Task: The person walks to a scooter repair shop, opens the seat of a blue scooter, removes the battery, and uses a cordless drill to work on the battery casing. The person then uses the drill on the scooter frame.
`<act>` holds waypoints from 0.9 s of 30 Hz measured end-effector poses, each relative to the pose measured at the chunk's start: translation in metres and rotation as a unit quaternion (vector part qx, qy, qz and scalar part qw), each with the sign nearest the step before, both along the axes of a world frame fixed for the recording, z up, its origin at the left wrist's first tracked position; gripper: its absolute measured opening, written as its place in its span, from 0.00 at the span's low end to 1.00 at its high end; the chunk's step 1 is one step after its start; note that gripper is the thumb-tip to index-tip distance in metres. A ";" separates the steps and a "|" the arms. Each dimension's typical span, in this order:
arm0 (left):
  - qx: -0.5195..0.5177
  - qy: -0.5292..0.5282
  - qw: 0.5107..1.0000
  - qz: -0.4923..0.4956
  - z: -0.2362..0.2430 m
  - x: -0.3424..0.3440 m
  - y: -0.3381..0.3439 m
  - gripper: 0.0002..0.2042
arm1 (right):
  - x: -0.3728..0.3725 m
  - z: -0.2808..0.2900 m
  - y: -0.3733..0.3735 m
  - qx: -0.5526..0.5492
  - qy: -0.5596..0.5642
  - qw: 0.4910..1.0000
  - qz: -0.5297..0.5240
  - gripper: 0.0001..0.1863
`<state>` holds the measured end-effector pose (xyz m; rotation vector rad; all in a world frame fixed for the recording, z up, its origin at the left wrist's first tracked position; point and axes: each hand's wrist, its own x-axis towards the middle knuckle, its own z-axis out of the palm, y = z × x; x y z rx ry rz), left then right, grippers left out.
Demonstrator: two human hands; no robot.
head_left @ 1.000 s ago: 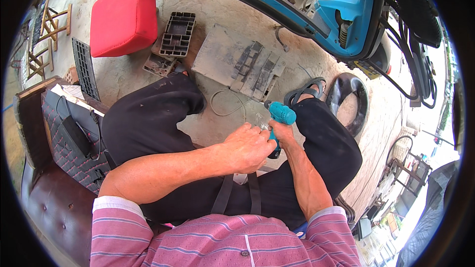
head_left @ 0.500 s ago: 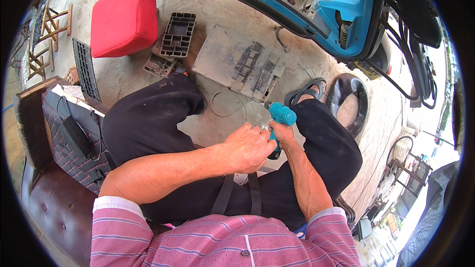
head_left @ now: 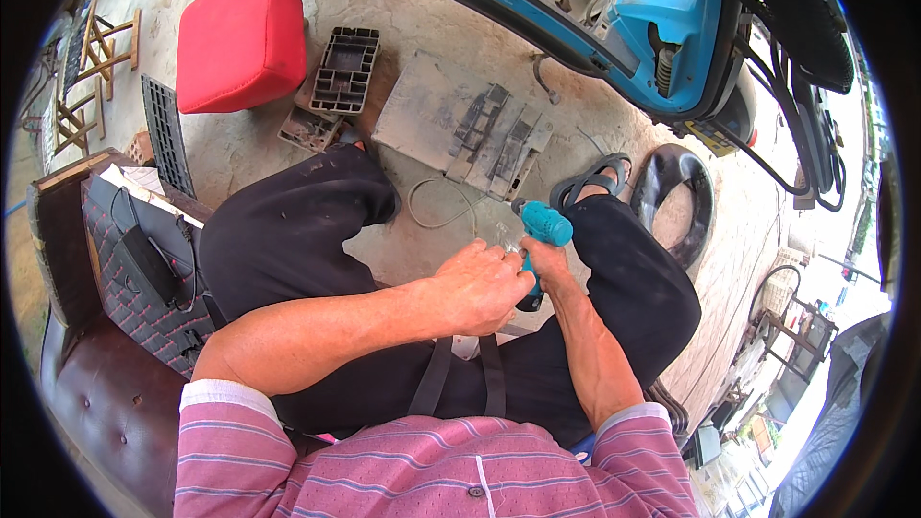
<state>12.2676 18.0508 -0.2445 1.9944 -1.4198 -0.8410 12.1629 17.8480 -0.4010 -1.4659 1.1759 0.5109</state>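
Observation:
My right hand (head_left: 545,261) is wrapped round the handle of a teal cordless drill (head_left: 548,223), held between my knees with its dark chuck pointing away from me and a little left. Close against it, my left hand (head_left: 483,286) is closed, its fingers curled toward the drill's handle. Whatever sits in those fingers is hidden; something clear and shiny shows just beyond them. Past the hands, a grey dusty metal box (head_left: 422,110) lies on the floor, with black clamp-like parts (head_left: 480,123) on top. A pale cable (head_left: 422,221) loops beside it.
A red cushioned stool (head_left: 240,43) and a black compartment tray (head_left: 345,67) stand far left. A blue electric scooter (head_left: 662,24) spans the far right, near a black tyre (head_left: 696,201). To my left is a brown padded seat (head_left: 120,403) with a black power adapter (head_left: 149,264).

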 end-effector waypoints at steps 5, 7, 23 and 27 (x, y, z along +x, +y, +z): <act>0.011 0.006 1.000 -0.003 0.000 0.001 0.001 0.17 | 0.003 0.005 0.002 0.005 0.007 1.000 -0.009 0.03; 0.014 0.010 1.000 -0.006 0.001 0.002 0.001 0.17 | 0.003 0.005 0.000 0.005 0.015 1.000 -0.012 0.04; 0.100 0.048 0.994 -0.025 -0.013 0.010 -0.004 0.18 | 0.023 0.068 -0.041 0.054 -0.078 0.995 0.008 0.06; 0.127 0.052 0.990 -0.026 -0.014 0.014 -0.008 0.17 | 0.028 0.106 -0.039 0.076 -0.095 0.993 0.003 0.05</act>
